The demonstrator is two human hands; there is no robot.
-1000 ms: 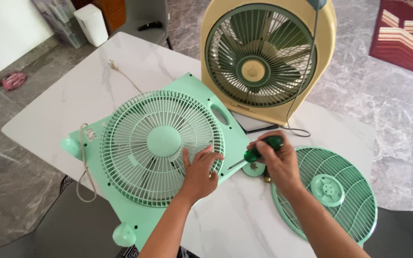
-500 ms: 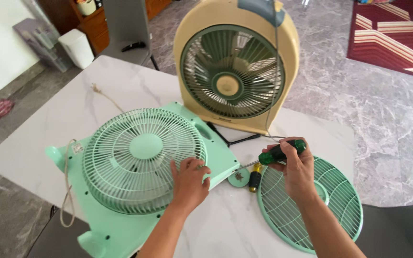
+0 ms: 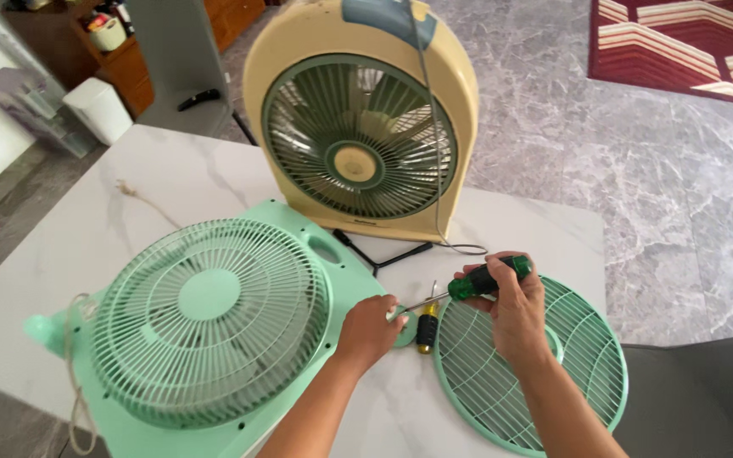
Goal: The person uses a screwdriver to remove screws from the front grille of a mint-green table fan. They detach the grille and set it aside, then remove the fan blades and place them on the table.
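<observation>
On the white marble counter point(image 3: 171, 182), near its right half, your right hand point(image 3: 515, 314) grips a screwdriver point(image 3: 468, 287) by its green handle, fingers point(image 3: 502, 273) curled shut around it. Its long axis runs nearly level, tilted slightly: handle up and to the right, metal shaft pointing down and to the left. The shaft tip ends just beside your left hand point(image 3: 371, 331), over a small round green cap point(image 3: 404, 331) that lies on the counter. Your left hand rests at the right corner of the mint-green fan housing point(image 3: 332, 280), fingertips bent down at the cap; whether they pinch anything cannot be told. The handle sits inside your right fist, the shaft projecting clear of it toward the left hand.

Just right of the cap, a second tool with a yellow-and-black handle point(image 3: 426, 326) lies on the counter, long axis running near to far. Under your right forearm lies a loose round green grille point(image 3: 545, 382), flat, near the right edge. The mint-green housing lies flat at the left, its domed grille point(image 3: 209, 318) facing up, a pale cord point(image 3: 74, 373) looping at its left side. At the far side, a cream box fan point(image 3: 358, 119) stands upright, its grey cable point(image 3: 436, 170) hanging down the front.
</observation>
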